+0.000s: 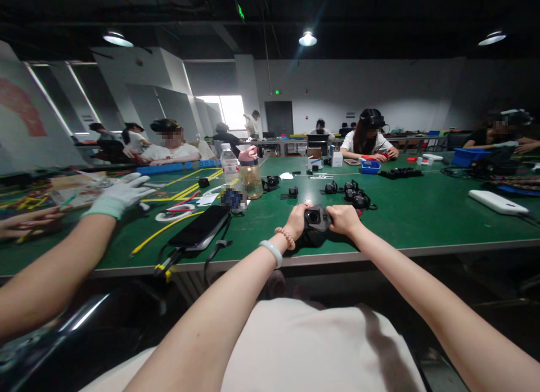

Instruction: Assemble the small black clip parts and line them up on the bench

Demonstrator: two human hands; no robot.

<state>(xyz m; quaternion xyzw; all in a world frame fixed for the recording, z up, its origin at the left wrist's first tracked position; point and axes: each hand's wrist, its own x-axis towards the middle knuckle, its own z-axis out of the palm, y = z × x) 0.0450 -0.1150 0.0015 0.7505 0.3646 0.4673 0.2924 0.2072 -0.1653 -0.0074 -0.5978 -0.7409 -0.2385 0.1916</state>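
Observation:
Just above the table's front edge is a black boxy camera-like device [317,219], with a round lens-like opening facing me. My left hand [297,220] is closed on its left side; a beaded bracelet and a pale bangle circle that wrist. Closed fingers of my right hand [343,219] grip the opposite side. Part of the dark underside merges with shadow. Beyond my hands lie several small black devices with cables, including one cluster [356,195] and a single unit [292,192].
A co-worker's gloved hand [122,195] reaches over cables at left. A phone [200,229] lies near the green table's [405,217] edge. A plastic bottle [230,166] and amber jar [251,181] stand behind it. At right are a white power bank [498,202] and blue bin [470,156].

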